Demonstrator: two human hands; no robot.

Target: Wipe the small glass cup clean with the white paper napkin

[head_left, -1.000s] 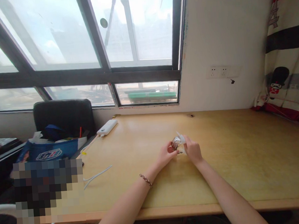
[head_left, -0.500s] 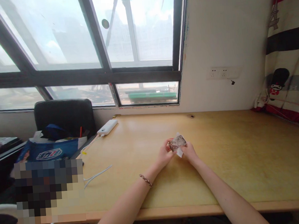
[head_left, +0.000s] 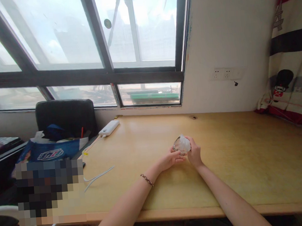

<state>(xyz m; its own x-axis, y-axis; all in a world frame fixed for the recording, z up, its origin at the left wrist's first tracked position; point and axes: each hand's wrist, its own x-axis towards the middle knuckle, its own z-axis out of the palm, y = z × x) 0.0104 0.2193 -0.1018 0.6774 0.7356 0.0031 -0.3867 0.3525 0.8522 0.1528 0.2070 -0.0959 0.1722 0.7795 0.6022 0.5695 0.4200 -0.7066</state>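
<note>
Table (head_left: 248,175), one, of pale wood, fills the near part of the scene, and two bare arms cross its near edge. One bracelet (head_left: 147,180) circles the left wrist. Farther in, two hands meet around one clear piece (head_left: 177,144) with a dark-lined edge, too small to name. The left hand (head_left: 170,161) holds it from the left, thumb on the near side. The right hand (head_left: 195,153), from the right, grips one white tissue (head_left: 185,145), pressed against the piece. At left, two white cable ends (head_left: 101,175) lie on the table. One blue bag (head_left: 52,147) sits at left, before one black chair (head_left: 68,112). Farther off stand one white power bank (head_left: 109,128) and, right of it, one table hole (head_left: 193,117). Beyond are two sockets (head_left: 222,74) on the wall and, far right, one curtain (head_left: 289,60).
</note>
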